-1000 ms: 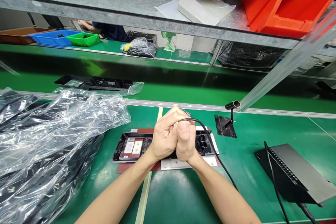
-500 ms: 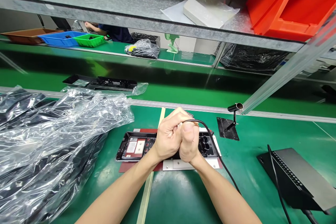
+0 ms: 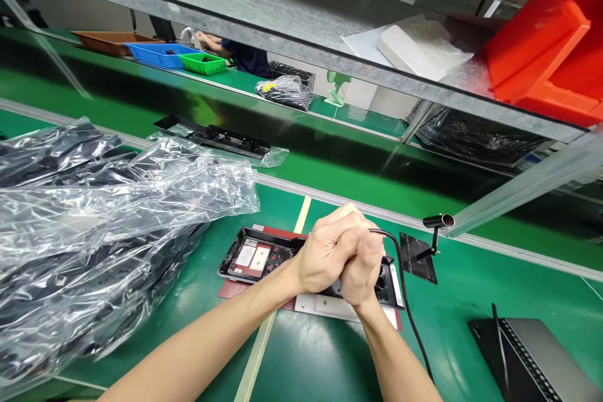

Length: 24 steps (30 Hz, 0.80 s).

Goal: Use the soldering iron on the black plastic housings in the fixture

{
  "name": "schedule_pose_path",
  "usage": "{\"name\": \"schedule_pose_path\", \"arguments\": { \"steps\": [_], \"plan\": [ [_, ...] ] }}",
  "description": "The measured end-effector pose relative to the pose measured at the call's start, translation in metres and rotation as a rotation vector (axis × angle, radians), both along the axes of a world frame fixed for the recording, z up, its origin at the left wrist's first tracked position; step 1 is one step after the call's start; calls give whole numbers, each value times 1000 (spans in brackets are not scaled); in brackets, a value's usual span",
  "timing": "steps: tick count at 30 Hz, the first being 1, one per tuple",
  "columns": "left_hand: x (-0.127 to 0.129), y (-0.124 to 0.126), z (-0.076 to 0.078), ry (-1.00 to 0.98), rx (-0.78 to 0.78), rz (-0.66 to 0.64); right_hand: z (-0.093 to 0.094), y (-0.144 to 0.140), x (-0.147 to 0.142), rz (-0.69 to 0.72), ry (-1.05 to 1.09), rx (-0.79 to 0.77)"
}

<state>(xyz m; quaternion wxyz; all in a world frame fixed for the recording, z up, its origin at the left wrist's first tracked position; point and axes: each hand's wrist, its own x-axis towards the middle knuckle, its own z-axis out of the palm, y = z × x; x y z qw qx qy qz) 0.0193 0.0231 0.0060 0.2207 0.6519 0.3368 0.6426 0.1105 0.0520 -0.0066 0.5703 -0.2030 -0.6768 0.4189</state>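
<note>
My left hand (image 3: 325, 251) and my right hand (image 3: 362, 267) are closed and pressed together above a long black plastic housing (image 3: 235, 264). A black cable (image 3: 406, 289) comes out at the top of the joined fists and runs down to the right. Whatever the fists enclose is hidden by the fingers. Round holes and a white label show in the housing's left part, while the hands and forearms cover its middle. Under it lies a reddish-brown base (image 3: 230, 289) with a pale metal strip (image 3: 306, 303) along the near side.
Plastic-wrapped black parts (image 3: 117, 213) fill the left side. To the right are a small black stand with a tube (image 3: 438, 222) and a grey-black device (image 3: 532, 352). A metal shelf (image 3: 235, 31) with a red bin (image 3: 541, 56) spans above. A co-worker's arm (image 3: 214, 44) shows far behind.
The camera view has tilted and shifted, so the bench scene appears turned. My fists stay pressed together over the housing, now seen slightly farther right, with the cable still coming out.
</note>
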Motion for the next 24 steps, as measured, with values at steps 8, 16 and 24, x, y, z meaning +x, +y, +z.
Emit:
{"name": "schedule_pose_path", "arguments": {
  "steps": [8, 16, 24],
  "plan": [
    [-26, -6, -13, -259, -147, 74, 7, -3, -9, 297, 191, -354],
    [-69, -36, -61, 316, -503, 313, 15, -7, -10, 255, 191, -388],
    [-76, -48, -79, 601, -720, 240, 16, -10, -11, 215, 174, -386]
  ]
}}
